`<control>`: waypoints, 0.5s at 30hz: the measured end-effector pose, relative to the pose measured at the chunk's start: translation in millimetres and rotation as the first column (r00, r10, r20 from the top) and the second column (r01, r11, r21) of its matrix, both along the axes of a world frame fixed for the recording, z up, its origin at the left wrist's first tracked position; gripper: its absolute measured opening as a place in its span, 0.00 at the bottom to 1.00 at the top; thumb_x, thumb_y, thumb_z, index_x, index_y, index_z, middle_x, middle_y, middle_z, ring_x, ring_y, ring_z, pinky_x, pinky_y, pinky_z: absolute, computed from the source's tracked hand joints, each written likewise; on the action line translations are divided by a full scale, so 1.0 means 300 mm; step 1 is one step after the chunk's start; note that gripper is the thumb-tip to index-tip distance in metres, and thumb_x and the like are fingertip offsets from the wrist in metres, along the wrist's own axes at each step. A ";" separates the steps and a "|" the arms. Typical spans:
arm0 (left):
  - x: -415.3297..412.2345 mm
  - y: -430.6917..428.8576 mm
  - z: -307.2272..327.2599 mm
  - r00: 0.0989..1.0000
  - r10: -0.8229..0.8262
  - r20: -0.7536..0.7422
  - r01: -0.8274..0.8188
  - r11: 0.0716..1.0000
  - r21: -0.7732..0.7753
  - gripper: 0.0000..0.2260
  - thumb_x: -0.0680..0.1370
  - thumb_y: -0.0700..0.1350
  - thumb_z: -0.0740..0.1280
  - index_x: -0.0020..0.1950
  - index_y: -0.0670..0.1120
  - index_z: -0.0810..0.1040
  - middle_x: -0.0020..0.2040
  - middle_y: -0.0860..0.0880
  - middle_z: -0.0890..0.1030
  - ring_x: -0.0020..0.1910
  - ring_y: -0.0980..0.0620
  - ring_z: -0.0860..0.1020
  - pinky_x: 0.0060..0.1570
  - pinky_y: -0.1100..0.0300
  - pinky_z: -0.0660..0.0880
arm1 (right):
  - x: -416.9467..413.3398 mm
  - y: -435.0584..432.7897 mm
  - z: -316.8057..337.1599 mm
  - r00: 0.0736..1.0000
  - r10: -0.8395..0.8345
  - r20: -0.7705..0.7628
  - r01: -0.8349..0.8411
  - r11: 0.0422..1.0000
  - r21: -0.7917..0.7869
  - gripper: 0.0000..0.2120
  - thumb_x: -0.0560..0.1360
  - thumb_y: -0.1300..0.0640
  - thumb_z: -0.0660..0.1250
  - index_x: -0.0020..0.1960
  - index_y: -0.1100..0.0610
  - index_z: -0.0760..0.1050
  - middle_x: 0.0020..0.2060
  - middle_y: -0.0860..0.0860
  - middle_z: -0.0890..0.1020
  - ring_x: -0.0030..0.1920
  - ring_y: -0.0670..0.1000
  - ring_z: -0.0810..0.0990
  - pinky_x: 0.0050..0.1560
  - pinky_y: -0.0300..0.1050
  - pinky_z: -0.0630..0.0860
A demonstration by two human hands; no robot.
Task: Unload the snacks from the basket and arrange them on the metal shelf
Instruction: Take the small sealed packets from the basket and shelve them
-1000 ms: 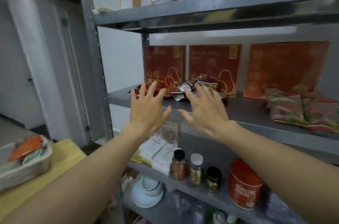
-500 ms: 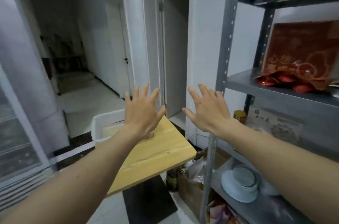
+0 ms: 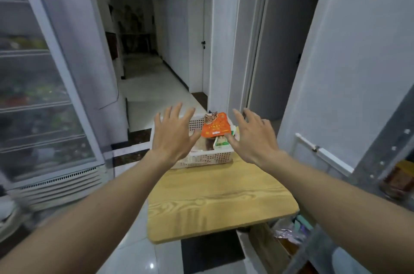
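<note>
Both hands are empty with fingers spread wide. Left hand [image 3: 172, 137] and right hand [image 3: 253, 139] hover over the basket [image 3: 208, 158], one at each side.

The snacks sit between the hands. An orange packet [image 3: 215, 127] is propped on top, tilted, poking above the far rim just beside the right thumb. A green-white packet [image 3: 220, 142] lies under it. There's more under the left palm, can't tell what.

My read: film pouches, so light, soft, slick and probably crushable. Pinch the orange one by a flat sealed edge, not the middle.

The basket has an open top and low mesh walls, so a straight lift should clear it. There's bare tabletop [image 3: 212, 204] on the wrist side of both hands. The metal shelf [image 3: 389, 139] upright stands well off to the right of the right hand. Swing path that way looks open, but mind the post edge.
</note>
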State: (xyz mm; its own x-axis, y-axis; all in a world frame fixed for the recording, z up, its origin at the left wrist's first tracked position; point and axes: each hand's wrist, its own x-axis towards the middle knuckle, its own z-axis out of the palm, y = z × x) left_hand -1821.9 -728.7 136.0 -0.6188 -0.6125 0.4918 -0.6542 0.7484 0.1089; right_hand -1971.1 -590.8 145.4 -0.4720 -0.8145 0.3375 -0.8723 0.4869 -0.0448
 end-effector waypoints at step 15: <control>-0.338 -0.556 -0.320 0.998 -0.060 0.016 0.054 0.970 0.238 0.27 0.78 0.55 0.65 0.76 0.54 0.63 0.77 0.45 0.61 0.76 0.44 0.59 0.74 0.43 0.55 | -0.336 -0.566 -0.311 0.988 0.026 0.150 -0.046 0.990 0.135 0.32 0.80 0.41 0.58 0.79 0.51 0.53 0.77 0.55 0.61 0.74 0.58 0.63 0.70 0.57 0.63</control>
